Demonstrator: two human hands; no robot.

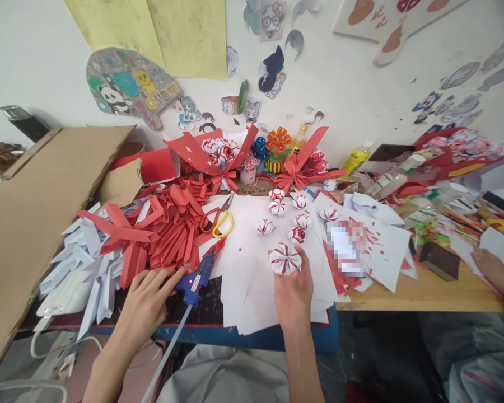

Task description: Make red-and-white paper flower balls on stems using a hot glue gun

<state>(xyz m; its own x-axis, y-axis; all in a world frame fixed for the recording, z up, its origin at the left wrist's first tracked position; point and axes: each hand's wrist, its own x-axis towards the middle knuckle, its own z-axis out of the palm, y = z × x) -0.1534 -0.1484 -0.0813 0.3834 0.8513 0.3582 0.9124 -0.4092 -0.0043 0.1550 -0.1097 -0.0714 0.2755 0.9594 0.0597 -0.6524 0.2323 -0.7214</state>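
Note:
My right hand point(296, 288) is closed around a white paper flower with dark red stripes point(284, 259) and holds it up over white sheets point(246, 291). My left hand point(151, 288) lies palm down with its fingers stretched out, beside a blue hot glue gun point(195, 280). Its index fingertip reaches the gun's body; whether it presses on it I cannot tell. A clear glue stick point(168, 352) runs from the back of the gun toward me. Several smaller red-and-white paper flowers point(265, 226) sit on the sheets beyond my right hand.
Folded red paper strips point(163, 224) and white strips point(82, 252) are heaped at left, near cardboard point(46, 207). Scissors point(222, 218) lie behind the gun. Paper bouquets point(220, 151) stand against the wall. Another person's hand point(498, 271) rests at the right, near a dark block point(440, 260).

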